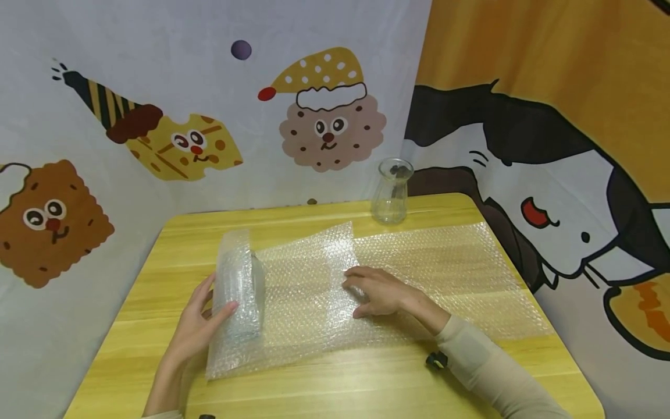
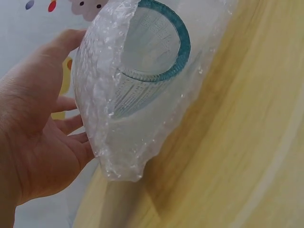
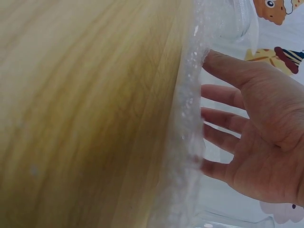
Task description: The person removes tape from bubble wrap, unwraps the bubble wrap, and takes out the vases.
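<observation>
A long sheet of bubble wrap (image 1: 298, 302) stretches across the table, its left end folded over a clear glass (image 1: 259, 285). The glass lies on its side, and its round bluish rim (image 2: 184, 45) shows through the wrap's open end in the left wrist view. My left hand (image 1: 192, 326) holds this wrapped bundle from the left, thumb over the top and fingers along the outer side. Farther right, my right hand (image 1: 379, 291) rests its spread fingertips on the flat part of the sheet, beside a whiter overlapping strip (image 1: 340, 273).
Behind the sheet, near the table's back edge, stands a clear glass vase (image 1: 389, 198). A small black object (image 1: 437, 361) sits by the right sleeve. Printed cartoon cloth (image 1: 209, 75) hangs around the wooden table (image 1: 314, 390) at the back and sides.
</observation>
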`<state>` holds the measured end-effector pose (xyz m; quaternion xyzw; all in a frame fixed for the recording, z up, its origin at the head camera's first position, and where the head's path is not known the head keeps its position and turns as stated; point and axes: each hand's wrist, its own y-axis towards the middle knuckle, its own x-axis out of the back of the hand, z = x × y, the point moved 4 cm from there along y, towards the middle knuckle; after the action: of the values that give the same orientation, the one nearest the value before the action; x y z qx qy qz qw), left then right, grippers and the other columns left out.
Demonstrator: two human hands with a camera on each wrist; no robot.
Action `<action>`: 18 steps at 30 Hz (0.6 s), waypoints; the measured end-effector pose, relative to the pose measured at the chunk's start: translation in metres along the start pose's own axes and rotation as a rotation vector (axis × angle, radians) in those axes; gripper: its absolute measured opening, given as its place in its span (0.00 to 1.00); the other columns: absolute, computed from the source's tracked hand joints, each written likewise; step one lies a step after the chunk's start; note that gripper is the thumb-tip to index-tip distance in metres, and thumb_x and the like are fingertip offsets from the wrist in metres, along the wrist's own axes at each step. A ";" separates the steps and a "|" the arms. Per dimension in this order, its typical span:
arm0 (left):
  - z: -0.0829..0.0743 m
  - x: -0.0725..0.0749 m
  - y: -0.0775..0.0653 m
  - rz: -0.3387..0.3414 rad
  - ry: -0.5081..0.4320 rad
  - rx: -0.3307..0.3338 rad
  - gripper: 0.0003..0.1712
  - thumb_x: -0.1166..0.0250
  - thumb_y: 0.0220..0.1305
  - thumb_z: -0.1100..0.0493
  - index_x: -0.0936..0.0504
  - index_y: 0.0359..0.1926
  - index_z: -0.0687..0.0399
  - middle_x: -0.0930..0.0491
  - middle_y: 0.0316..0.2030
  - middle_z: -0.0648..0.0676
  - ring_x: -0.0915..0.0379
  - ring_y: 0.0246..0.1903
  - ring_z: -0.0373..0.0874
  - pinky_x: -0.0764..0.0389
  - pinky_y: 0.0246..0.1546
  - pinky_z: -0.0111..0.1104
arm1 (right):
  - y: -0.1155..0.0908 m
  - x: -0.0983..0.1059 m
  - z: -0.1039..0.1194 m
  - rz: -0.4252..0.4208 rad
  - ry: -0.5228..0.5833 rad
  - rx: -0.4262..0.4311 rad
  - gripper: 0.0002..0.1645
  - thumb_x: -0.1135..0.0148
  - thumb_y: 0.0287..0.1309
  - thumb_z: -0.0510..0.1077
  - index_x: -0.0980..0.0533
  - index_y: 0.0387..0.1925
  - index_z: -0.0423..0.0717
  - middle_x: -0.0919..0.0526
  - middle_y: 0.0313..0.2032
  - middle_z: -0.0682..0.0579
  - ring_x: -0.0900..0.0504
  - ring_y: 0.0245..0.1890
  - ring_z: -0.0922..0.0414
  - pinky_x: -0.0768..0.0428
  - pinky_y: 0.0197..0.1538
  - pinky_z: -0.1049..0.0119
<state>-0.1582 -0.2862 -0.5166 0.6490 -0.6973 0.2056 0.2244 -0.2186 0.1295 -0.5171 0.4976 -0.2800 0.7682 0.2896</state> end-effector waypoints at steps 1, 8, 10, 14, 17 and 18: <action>0.001 0.000 -0.001 0.000 0.000 0.005 0.52 0.35 0.72 0.43 0.59 0.84 0.34 0.58 0.84 0.60 0.47 0.76 0.73 0.30 0.70 0.63 | 0.000 0.000 0.000 0.000 0.001 -0.001 0.46 0.24 0.52 0.64 0.28 0.70 0.57 0.36 0.78 0.50 0.36 0.78 0.48 0.36 0.80 0.41; 0.005 0.002 -0.002 -0.001 -0.010 0.025 0.51 0.36 0.73 0.42 0.59 0.84 0.33 0.58 0.84 0.59 0.47 0.77 0.72 0.30 0.70 0.61 | 0.000 0.001 0.000 -0.001 0.004 0.000 0.46 0.23 0.52 0.63 0.27 0.70 0.56 0.36 0.78 0.50 0.36 0.78 0.48 0.36 0.80 0.41; 0.005 0.002 -0.002 -0.008 -0.013 0.026 0.52 0.35 0.72 0.42 0.59 0.84 0.33 0.57 0.84 0.58 0.47 0.77 0.71 0.30 0.70 0.62 | 0.000 0.000 0.000 0.001 0.005 0.000 0.46 0.23 0.52 0.64 0.28 0.70 0.57 0.36 0.78 0.50 0.36 0.78 0.48 0.36 0.80 0.41; 0.003 0.001 -0.002 -0.039 -0.009 0.010 0.52 0.33 0.70 0.44 0.56 0.84 0.34 0.56 0.83 0.59 0.46 0.77 0.70 0.30 0.70 0.64 | 0.000 0.000 0.001 0.005 0.007 -0.003 0.46 0.24 0.52 0.64 0.28 0.70 0.57 0.36 0.78 0.50 0.36 0.78 0.48 0.36 0.79 0.40; -0.002 0.001 -0.001 -0.079 0.005 -0.027 0.53 0.30 0.69 0.46 0.53 0.83 0.36 0.53 0.83 0.59 0.46 0.76 0.68 0.31 0.70 0.65 | 0.000 0.000 0.001 0.005 0.009 -0.005 0.46 0.24 0.52 0.63 0.28 0.70 0.57 0.36 0.78 0.50 0.36 0.78 0.47 0.36 0.79 0.40; -0.005 0.001 -0.001 -0.095 0.013 -0.046 0.53 0.30 0.68 0.47 0.52 0.83 0.38 0.52 0.82 0.59 0.45 0.76 0.68 0.30 0.69 0.65 | 0.000 0.000 0.001 0.005 0.010 -0.006 0.46 0.23 0.52 0.63 0.28 0.70 0.57 0.36 0.78 0.50 0.36 0.78 0.47 0.36 0.79 0.40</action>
<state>-0.1570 -0.2841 -0.5121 0.6747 -0.6687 0.1829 0.2532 -0.2183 0.1291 -0.5171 0.4922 -0.2819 0.7706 0.2906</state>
